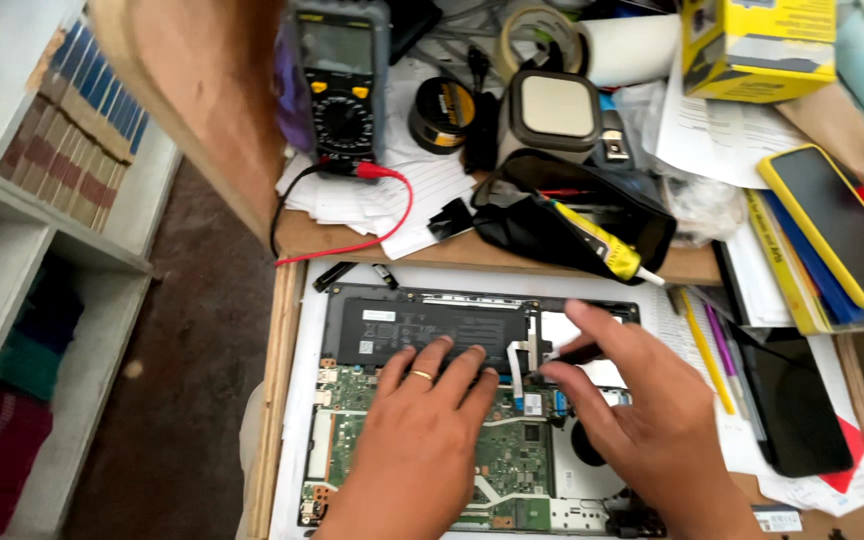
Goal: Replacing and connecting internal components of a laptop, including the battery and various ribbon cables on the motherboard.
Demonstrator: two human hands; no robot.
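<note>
A cluttered wooden workbench [472, 255] is seen from above, with white shelves [12, 250] at its side. An opened laptop [472, 410], its back cover off, is laid on the lower board, so that the green circuit board [512, 460] and the black battery [422, 330] are exposed. The left hand [417, 440] is laid flat on the circuit board, fingers spread, the fingertips touching the battery's lower edge; nothing is gripped by it. The right hand [642, 410] is pinched on a thin dark tool [577, 355], whose tip is set just beside the flat ribbon cable [519, 365]. Beyond the pinch, a black pouch [572, 215], a multimeter [342, 85] and a yellow-cased phone [837, 225] are seen on the upper surface.
</note>
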